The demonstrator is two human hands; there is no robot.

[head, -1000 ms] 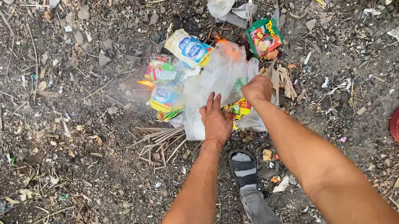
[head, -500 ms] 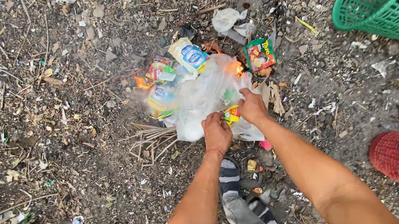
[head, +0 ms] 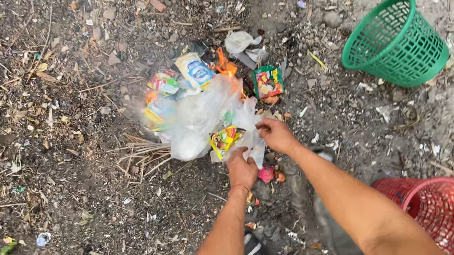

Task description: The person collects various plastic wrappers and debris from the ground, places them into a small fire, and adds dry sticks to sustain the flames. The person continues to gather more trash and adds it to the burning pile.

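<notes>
Clear plastic, thin and crumpled, makes up the bag (head: 202,122) that both hands have hold of over the dirt ground (head: 65,169). The left hand (head: 241,168) pinches the bag's near edge, its grip closed on the film just beside a yellow wrapper (head: 224,140). The right hand (head: 277,135) is clamped on the same edge a little to the right, fingers curled into the plastic. The two hands sit close together but apart.

From that held edge the bag stretches away from the person and off to the left, its long axis slanting toward the upper left, with the bulging end farthest from the hands. Coloured wrappers show through and around it: a blue-and-white packet (head: 195,70) and a red-and-green packet (head: 267,82) lie at its far side, with a small orange flame (head: 223,62) between them and white paper (head: 241,42) just beyond.

Off to the right stands a green basket (head: 400,44), tilted, well apart from the bag. A red basket (head: 446,211) sits near the right forearm.
</notes>
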